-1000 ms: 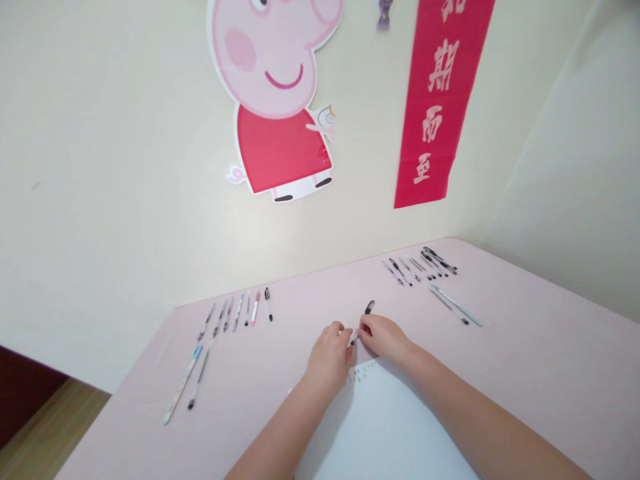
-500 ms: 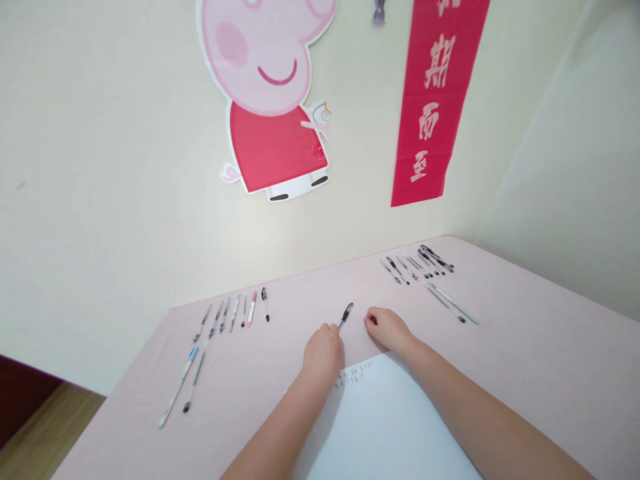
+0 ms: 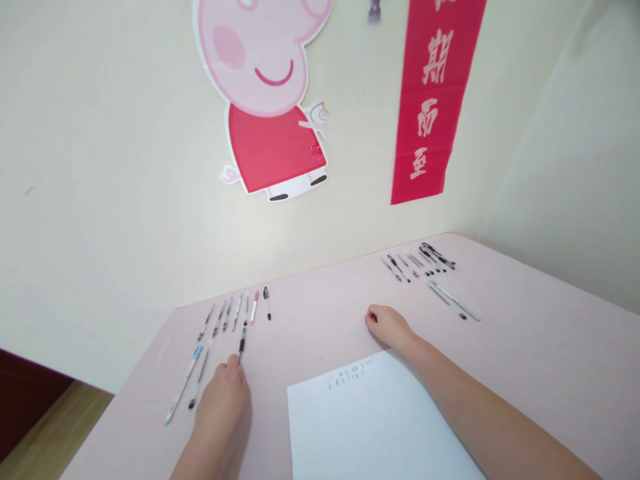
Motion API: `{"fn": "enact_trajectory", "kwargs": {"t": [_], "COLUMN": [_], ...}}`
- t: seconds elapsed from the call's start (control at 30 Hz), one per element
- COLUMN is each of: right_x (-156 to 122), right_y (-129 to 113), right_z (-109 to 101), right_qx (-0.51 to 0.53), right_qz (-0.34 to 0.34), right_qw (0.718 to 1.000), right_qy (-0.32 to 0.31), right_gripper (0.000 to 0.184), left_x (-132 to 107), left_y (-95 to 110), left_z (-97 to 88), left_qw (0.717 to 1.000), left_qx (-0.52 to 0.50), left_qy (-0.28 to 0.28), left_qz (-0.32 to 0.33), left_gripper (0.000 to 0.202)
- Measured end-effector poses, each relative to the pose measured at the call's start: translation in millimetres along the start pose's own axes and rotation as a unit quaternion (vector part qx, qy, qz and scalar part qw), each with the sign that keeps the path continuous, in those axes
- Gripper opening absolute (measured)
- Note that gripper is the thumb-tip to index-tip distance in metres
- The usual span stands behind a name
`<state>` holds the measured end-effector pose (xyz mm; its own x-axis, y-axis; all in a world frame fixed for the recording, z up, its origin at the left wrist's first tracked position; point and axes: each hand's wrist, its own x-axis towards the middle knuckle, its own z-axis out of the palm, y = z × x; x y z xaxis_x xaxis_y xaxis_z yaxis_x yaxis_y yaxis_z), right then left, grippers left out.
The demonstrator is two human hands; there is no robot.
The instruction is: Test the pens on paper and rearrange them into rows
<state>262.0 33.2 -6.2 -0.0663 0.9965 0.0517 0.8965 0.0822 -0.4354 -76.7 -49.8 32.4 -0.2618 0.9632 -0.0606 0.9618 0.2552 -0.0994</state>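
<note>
My left hand (image 3: 225,390) is closed on the lower end of a pen (image 3: 243,343) with a black grip, at the left part of the table. The pen's upper part sticks out past my fingers, just below a row of pens, among them a pink and white pen (image 3: 255,307) and a clear pen with a black cap (image 3: 267,303). My right hand (image 3: 387,325) rests on the table in a loose fist, its fingers curled in; whether anything is inside cannot be made out. Below it lies a white sheet of paper (image 3: 370,420) with small handwritten marks along its top edge.
The table (image 3: 320,320) has a pink cover. A blue and white pen (image 3: 184,385) and another pen (image 3: 199,373) lie at the left. More pens (image 3: 420,261) line the back right, with two longer ones (image 3: 454,300) in front. A pig cutout (image 3: 275,147) and red banner (image 3: 435,100) hang on the wall.
My left hand has carried the pen leftward, from beside my right hand to near the left row of pens. The paper's left edge is now uncovered. My right hand has stayed in place.
</note>
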Motion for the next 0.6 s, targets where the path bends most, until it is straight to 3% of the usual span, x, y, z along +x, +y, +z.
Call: {"fn": "enact_trajectory", "kwargs": {"t": [0.17,0.6], "right_x": [-0.6,3.9], "right_y": [0.4,8.7], "right_z": [0.3,-6.4], "right_qx": [0.009,0.003], "right_qz": [0.001,0.017], "right_qw": [1.0,1.0], "right_qy": [0.003,0.012], "right_gripper": [0.018,0.019], "left_x": [5.4,13.2], "left_y": [-27.3,-46.4], "left_z": [10.0,11.6], "left_qw": [1.0,0.997], "left_qx": [0.004,-0.024], "left_qy": [0.005,-0.003], "left_qz": [-0.02,-0.069], "left_gripper": [0.02,0.02]}}
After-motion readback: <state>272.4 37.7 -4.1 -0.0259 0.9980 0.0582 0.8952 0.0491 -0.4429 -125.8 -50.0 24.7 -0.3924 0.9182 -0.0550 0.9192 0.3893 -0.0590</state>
